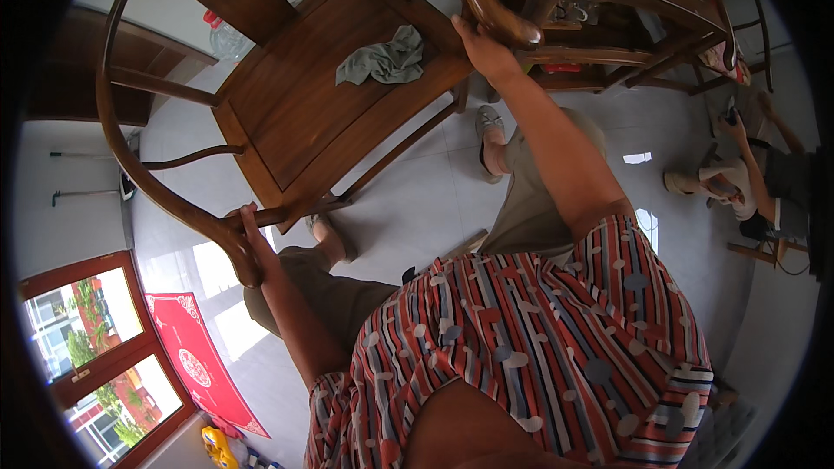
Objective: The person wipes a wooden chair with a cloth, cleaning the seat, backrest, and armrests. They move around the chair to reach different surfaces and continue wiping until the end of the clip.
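Observation:
A dark wooden armchair [306, 104] with a curved rail and a carved back splat stands tilted across the view before me. My left hand [255, 241] grips its front arm post, just under the scrolled end of the armrest. At the other front corner my right hand [487, 55] holds the chair beneath the opposite armrest end [521, 31]; part of that grip is hidden behind the wood. A crumpled grey-green cloth [384, 60] lies on the seat panel, apart from both hands. My feet are on the tiled floor in front of the chair.
A wooden table with shelves [586, 52] stands close behind the right armrest. A clear plastic bottle with a red cap [227, 36] is behind the chair. At left are a red mat [199, 358] and a glazed door [98, 365]. Another person [762, 176] sits at far right.

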Tool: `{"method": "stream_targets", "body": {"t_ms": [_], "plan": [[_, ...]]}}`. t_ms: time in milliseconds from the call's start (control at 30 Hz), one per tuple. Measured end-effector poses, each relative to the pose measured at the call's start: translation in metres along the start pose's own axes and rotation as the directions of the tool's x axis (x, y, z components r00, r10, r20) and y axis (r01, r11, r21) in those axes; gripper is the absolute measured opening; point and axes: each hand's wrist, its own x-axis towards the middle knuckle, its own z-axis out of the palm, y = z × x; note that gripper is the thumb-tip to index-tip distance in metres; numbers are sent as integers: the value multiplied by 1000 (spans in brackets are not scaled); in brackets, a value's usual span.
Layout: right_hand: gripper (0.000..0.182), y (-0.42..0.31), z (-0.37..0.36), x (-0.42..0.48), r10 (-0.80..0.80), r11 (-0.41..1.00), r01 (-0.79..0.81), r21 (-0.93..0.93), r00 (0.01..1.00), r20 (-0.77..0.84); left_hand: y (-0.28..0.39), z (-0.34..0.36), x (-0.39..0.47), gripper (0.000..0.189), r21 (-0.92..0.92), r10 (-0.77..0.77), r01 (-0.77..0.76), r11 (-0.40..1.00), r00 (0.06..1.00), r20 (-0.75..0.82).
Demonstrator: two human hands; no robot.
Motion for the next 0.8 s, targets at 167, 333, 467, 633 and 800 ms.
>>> {"method": "stream_targets", "body": {"t_ms": [167, 333, 467, 633, 800], "plan": [[58, 68, 1, 28, -366, 495, 297, -816, 924, 114, -5, 17, 13, 24, 3, 9, -10, 1000, 994, 107], [49, 25, -6, 4, -659, 480, 442, -758, 752, 21, -34, -3, 7, 45, 120, -102, 96, 988, 994, 45], [55, -42, -57, -10, 308, 752, 225, -619, 711, 632, -29, 24, -35, 55, 110, -236, 222, 969, 962, 138], [38, -77, -38, -35, -153, 982, 189, 22, 717, 680, 18, 74, -129, 69, 248, 12, -90, 965, 954, 300], [31, -116, 12, -48, -410, 911, 333, 241, 685, 602, 41, 126, -98, 73, 134, 211, -387, 912, 724, 657]]}}
